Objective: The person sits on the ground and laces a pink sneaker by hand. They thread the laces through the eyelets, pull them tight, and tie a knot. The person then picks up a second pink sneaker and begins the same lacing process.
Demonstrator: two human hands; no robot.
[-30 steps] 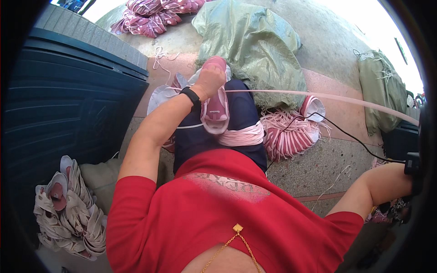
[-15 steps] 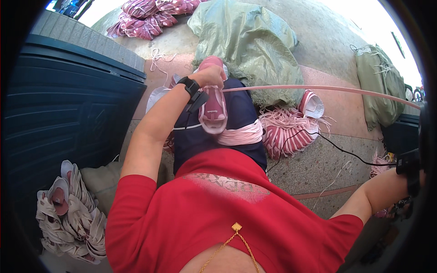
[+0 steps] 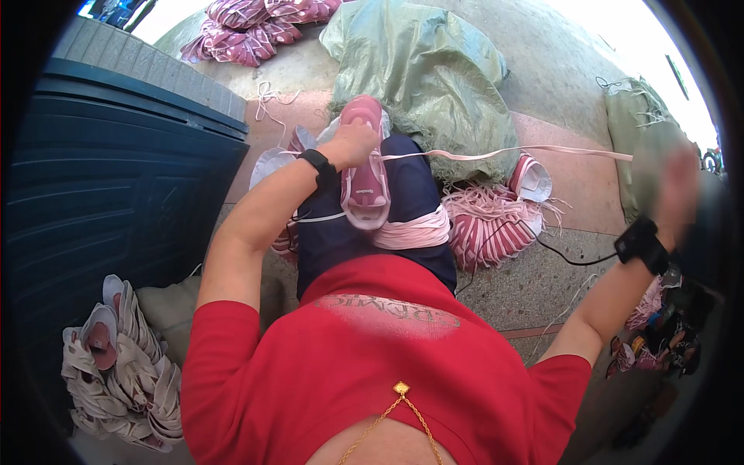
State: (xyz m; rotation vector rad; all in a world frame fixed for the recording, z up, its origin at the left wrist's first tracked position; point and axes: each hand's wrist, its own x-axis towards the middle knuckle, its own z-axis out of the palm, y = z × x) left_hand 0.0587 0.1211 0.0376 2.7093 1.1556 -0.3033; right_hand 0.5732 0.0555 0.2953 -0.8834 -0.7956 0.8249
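A pink shoe upper (image 3: 364,186) lies lengthwise over my thighs, toe end away from me. My left hand (image 3: 355,144) grips it around the middle, fingers closed. From its side a pale pink shoelace (image 3: 496,156) stretches through the air to the right, slightly wavy near the shoe. At its far end is my right hand (image 3: 676,178), raised at the right rim. Motion smears its fingers, but the lace hangs toward it as if held. A bundle of pale pink laces (image 3: 415,231) lies across my right thigh.
Pink shoe uppers with laces (image 3: 496,225) lie right of my leg. A green woven sack (image 3: 422,70) stands ahead, another (image 3: 626,147) at right. Pale uppers (image 3: 124,372) are piled at lower left beside a dark blue panel (image 3: 132,170). More pink bundles (image 3: 248,31) lie far ahead.
My right hand has come forward and inward from the right rim. The lace has gone from taut to slightly slack. My left hand has shifted slightly on the shoe upper.
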